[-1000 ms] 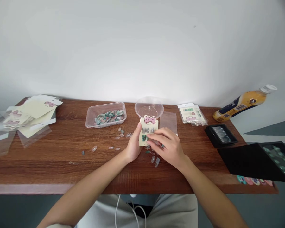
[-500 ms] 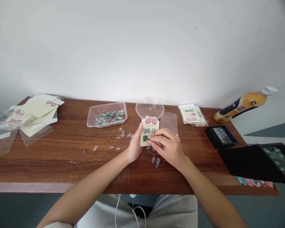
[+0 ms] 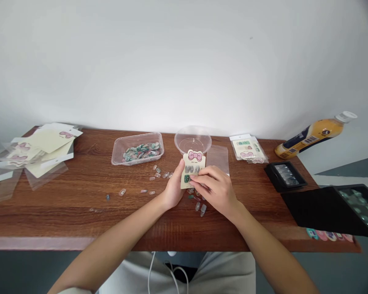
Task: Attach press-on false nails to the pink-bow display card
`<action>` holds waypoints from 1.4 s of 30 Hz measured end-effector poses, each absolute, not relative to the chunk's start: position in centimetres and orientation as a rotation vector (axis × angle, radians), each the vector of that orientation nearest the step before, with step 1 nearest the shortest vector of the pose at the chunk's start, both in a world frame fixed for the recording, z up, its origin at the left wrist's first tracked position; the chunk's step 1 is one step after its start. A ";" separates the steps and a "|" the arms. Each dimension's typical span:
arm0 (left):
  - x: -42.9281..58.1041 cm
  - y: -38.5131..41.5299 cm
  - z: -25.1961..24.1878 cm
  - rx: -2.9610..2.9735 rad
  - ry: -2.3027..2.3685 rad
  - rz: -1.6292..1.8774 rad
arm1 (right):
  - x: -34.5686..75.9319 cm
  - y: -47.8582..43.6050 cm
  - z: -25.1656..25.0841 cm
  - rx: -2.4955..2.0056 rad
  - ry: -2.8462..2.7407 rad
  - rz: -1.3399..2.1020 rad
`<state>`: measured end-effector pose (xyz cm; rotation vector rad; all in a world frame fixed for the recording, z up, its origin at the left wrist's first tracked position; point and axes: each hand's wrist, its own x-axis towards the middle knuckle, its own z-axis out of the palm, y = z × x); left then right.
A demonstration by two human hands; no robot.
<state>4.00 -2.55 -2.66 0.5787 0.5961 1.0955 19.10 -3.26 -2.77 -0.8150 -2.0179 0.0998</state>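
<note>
I log one wood-grain table point(image 3: 79, 212). Left: a spread of cream cards point(image 3: 50, 140) and clear sleeves point(image 3: 46, 176), overlapping. Far middle: one clear rectangular tub point(image 3: 119, 152), one round clear container point(image 3: 192, 132), one flat clear bag point(image 3: 218, 160). Middle: loose nail tips point(image 3: 122, 192), scattered. Far right: packed cards point(image 3: 245, 147), one yellow bottle point(image 3: 320, 132). Right: one small black box point(image 3: 272, 176); one larger black case point(image 3: 315, 207), overhanging the edge.

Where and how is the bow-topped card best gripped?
Probably by its left edge, coming from the left, as the left hand does: the card is flat, and this leaves its nail-bearing front open to the right hand.
</note>
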 end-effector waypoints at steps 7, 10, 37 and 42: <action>4.0 -2.7 -2.4 0.598 0.588 1.104 | 19.1 -3.5 -2.7 -0.788 -2.005 0.054; 3.7 -2.6 -2.3 0.636 0.587 1.112 | 19.1 -3.6 -2.7 -0.789 -1.982 0.043; 0.7 -0.7 -0.4 0.804 0.586 1.211 | 19.0 -3.1 -3.8 -0.978 -2.750 0.472; 0.6 -0.6 -0.6 0.821 0.573 1.214 | 18.8 -3.6 -4.0 -0.992 -2.635 0.449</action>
